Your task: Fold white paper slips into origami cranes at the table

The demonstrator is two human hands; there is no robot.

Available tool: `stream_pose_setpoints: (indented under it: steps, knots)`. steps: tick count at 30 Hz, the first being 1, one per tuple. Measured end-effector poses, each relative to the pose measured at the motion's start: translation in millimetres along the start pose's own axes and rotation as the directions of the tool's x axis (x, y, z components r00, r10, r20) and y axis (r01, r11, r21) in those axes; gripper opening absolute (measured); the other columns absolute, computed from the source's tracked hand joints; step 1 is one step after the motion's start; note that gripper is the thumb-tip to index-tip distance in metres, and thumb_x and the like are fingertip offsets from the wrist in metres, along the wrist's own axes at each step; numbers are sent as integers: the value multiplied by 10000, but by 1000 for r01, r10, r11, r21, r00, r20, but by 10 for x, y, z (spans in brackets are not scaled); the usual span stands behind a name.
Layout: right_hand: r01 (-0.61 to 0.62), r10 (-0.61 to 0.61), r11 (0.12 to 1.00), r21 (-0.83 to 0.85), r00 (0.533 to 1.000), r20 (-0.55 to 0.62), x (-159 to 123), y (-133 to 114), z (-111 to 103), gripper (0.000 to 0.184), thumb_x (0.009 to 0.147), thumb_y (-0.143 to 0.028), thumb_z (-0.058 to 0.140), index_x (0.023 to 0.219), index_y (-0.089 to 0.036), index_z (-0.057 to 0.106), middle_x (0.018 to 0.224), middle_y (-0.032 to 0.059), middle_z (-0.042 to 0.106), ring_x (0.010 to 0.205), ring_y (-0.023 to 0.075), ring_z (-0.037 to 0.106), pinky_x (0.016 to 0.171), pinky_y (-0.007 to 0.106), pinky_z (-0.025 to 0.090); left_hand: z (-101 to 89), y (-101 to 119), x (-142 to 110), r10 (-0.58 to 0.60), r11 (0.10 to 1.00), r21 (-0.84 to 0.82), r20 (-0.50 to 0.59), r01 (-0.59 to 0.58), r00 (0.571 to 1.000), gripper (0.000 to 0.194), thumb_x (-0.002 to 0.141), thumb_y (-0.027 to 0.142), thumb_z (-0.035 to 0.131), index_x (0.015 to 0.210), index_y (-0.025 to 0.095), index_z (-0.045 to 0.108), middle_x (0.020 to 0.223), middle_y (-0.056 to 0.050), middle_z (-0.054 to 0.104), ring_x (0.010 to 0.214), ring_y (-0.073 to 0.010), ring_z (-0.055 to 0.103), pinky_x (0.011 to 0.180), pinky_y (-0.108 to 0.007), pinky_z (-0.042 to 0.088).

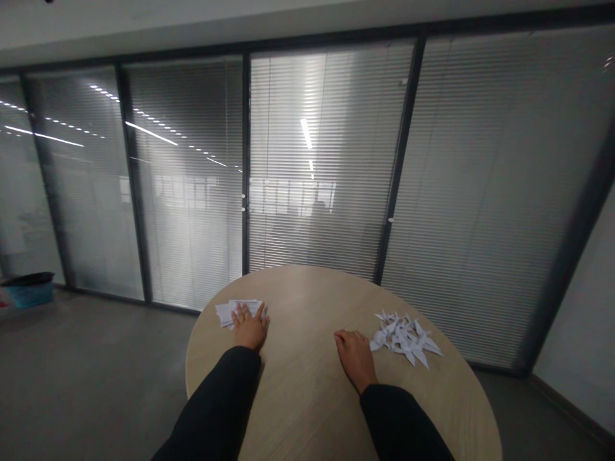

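My left hand (pixel 250 328) lies open, fingers spread, flat over the near edge of a stack of paper slips (pixel 239 311), seemingly pinning them to the round wooden bench (pixel 307 301). My right hand (pixel 353 358) is open too, palm down, just left of a heap of folded paper cranes (pixel 403 336), apparently not touching them. Past the bench's far edge stands a glass partition with blinds (pixel 317 160); a blue bin (pixel 29 293) sits on the floor (pixel 96 358) well left of my left hand.
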State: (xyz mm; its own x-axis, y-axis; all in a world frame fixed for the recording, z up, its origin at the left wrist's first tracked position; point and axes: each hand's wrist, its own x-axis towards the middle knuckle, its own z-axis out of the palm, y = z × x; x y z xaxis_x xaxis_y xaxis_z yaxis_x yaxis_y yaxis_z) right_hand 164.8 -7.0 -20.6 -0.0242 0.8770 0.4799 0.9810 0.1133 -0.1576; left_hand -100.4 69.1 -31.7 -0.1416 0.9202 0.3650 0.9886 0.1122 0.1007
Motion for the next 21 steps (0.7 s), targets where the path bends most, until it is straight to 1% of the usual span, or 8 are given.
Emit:
stream_pose_setpoints:
  steps: [3, 6, 8, 13, 21]
  knots:
    - [3, -3, 1000, -9, 1000, -3, 10, 17, 14, 319, 904, -194, 348, 947, -176, 664, 906, 72, 693, 916, 209, 581, 833, 301, 338, 17, -41, 14, -26, 1000, 9, 33, 25, 999, 552, 884, 496, 270, 1397, 298, 314, 1441, -145, 338, 1353, -376, 173, 1048, -565, 68]
    - [8, -8, 1000, 0, 999, -34, 9, 33, 40, 289, 898, -185, 384, 925, -176, 671, 879, 68, 695, 897, 206, 590, 816, 295, 339, 15, -70, 23, -36, 999, 7, 117, 36, 992, 551, 882, 510, 262, 1386, 299, 336, 1436, -159, 341, 1346, -384, 193, 1035, -579, 91]
    - [11, -11, 1000, 5, 998, -67, 4, 40, 58, 267, 893, -175, 408, 920, -171, 673, 867, 69, 695, 893, 205, 594, 810, 293, 339, 10, -81, 24, -37, 999, 6, 152, 36, 988, 548, 882, 509, 263, 1374, 289, 364, 1436, -169, 333, 1343, -389, 198, 1032, -580, 98]
    - [39, -39, 999, 4, 991, -128, -6, 45, 82, 245, 881, -153, 433, 896, -165, 677, 825, 67, 695, 856, 201, 602, 796, 291, 342, 9, -99, 25, -31, 1000, 6, 146, 30, 989, 543, 889, 485, 258, 1361, 255, 396, 1431, -193, 329, 1337, -384, 222, 1036, -569, 99]
    - [58, -57, 998, 2, 988, -143, 5, 67, 111, 223, 867, -146, 456, 884, -166, 677, 807, 64, 696, 830, 204, 608, 773, 294, 345, 53, -130, 58, -10, 1000, 6, 150, 9, 989, 524, 901, 428, 270, 1354, 208, 416, 1422, -201, 340, 1329, -369, 256, 1039, -565, 108]
